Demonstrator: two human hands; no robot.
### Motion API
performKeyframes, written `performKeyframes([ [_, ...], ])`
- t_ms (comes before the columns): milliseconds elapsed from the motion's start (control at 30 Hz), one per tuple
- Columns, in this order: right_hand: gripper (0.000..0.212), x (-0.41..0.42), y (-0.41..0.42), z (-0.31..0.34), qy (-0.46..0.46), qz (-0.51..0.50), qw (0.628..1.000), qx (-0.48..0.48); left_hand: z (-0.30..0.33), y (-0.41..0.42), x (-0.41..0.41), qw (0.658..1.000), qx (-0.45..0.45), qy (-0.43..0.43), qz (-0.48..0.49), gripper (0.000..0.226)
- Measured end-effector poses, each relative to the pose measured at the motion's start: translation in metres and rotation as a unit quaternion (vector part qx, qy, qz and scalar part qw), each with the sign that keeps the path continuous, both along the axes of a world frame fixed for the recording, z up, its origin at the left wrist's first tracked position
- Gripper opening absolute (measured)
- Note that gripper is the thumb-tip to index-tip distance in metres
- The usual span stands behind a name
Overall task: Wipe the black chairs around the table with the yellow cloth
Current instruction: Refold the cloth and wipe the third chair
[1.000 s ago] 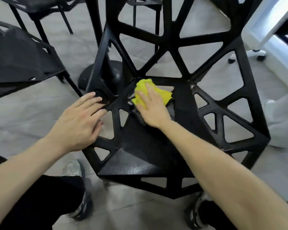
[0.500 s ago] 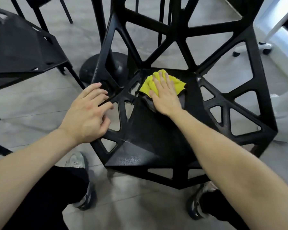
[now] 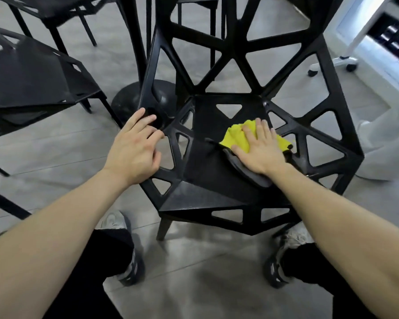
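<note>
The fingers (image 3: 262, 132) of the right hand (image 3: 258, 150) lie straight and flat, pressing the yellow cloth (image 3: 236, 137) onto the seat of the nearest black chair (image 3: 205, 192); the cloth sits toward three o'clock on the seat, its yellow edge showing past the fingertips and a grey fold trailing under the wrist. The left hand (image 3: 134, 148) rests on the chair's frame at nine o'clock, fingers loosely curled over a strut, steadying rather than clutching.

The seat is full of triangular cut-outs, so a sweep toward three o'clock could likely drag a cloth corner or fingertip into an opening and snag it. With only a light brace, a hard push might also skid the chair on the smooth floor (image 3: 194, 272).

A second black chair (image 3: 32, 77) stands at ten o'clock, the bench's round base (image 3: 127, 100) at eleven. A white wheeled stand (image 3: 346, 61) is at two o'clock, something white at three.
</note>
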State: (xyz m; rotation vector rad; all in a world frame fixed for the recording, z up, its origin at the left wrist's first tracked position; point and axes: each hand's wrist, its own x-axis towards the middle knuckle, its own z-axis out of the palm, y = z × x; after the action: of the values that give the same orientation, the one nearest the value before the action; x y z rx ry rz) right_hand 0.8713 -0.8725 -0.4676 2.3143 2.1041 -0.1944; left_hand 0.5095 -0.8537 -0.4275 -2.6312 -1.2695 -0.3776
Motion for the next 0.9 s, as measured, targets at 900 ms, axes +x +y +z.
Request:
performKeyframes([
  [900, 0.065, 0.023, -0.14, 0.002, 0.0, -0.165, 0.972, 0.168, -0.013, -0.092, -0.004, 0.983, -0.04, -0.136, 0.114, 0.068],
])
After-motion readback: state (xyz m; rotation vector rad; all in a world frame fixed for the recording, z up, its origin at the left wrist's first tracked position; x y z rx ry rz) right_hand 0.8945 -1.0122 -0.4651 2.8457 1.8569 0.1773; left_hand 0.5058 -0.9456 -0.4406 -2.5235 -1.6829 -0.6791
